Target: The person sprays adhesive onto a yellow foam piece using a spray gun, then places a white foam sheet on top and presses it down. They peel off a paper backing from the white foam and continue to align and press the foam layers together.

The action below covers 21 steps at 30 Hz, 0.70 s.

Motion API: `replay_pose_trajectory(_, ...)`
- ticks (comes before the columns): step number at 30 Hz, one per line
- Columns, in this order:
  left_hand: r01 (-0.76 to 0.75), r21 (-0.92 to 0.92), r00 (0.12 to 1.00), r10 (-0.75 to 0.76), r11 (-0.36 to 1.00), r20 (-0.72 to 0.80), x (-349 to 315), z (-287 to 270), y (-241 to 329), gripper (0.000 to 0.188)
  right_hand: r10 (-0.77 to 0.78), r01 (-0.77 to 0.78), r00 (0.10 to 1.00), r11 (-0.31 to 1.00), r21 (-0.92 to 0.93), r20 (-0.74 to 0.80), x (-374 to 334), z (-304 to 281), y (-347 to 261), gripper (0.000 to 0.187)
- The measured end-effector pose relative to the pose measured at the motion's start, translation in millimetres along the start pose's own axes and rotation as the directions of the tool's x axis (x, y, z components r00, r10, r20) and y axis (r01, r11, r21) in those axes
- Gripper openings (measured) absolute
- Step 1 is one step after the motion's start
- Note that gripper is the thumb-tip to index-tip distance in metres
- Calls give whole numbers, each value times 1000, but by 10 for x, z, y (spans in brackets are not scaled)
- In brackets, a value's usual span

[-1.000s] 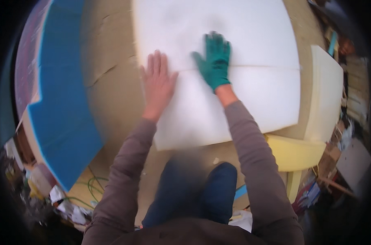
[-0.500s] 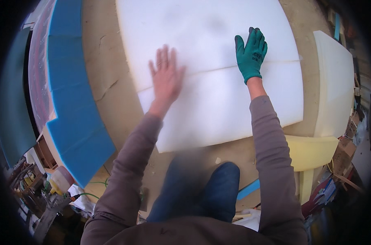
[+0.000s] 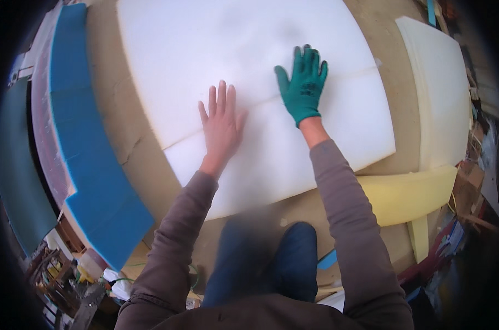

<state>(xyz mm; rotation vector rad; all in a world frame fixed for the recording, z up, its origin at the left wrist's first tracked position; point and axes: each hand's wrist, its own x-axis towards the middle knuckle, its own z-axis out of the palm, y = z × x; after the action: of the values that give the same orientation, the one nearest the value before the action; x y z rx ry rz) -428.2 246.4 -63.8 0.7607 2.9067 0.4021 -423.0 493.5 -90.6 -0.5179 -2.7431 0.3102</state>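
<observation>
A big white foam sheet (image 3: 315,148) lies flat in front of me, crossed by a seam or crease from side to side. Bare, with fingers stretched and spread, my left hand (image 3: 221,129) rests palm down on it over the seam. To its right, my right hand (image 3: 303,88) wears a green glove with dark fingertips. Its fingers are spread on the foam just at the seam. Neither hand holds anything. My palms' undersides are hidden.
Under the foam is a brown work surface (image 3: 114,104). A long blue foam strip (image 3: 90,132) runs along the left. Pale cream foam (image 3: 442,93) and a curved yellow foam piece (image 3: 411,198) lie at the right. Cluttered tools and a plastic bottle (image 3: 92,264) sit at lower left.
My right hand has shifted left, closer to my left hand. The left hand, blurred before, is now sharper and lower in view. The whole view has tilted slightly.
</observation>
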Motion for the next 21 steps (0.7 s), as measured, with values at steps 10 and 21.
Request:
replay_pose_trajectory(10, -72, -211, 996, 60, 975, -65, -371, -18, -245, 72, 165, -136, 983, 951, 279, -80, -383, -188, 271, 76)
replay_pose_trajectory(21, 661, -751, 606, -595, 6, 528, -2100, -208, -1216, 73, 856, -469, 222, -327, 821, 467, -2309, -670, 1585, 67)
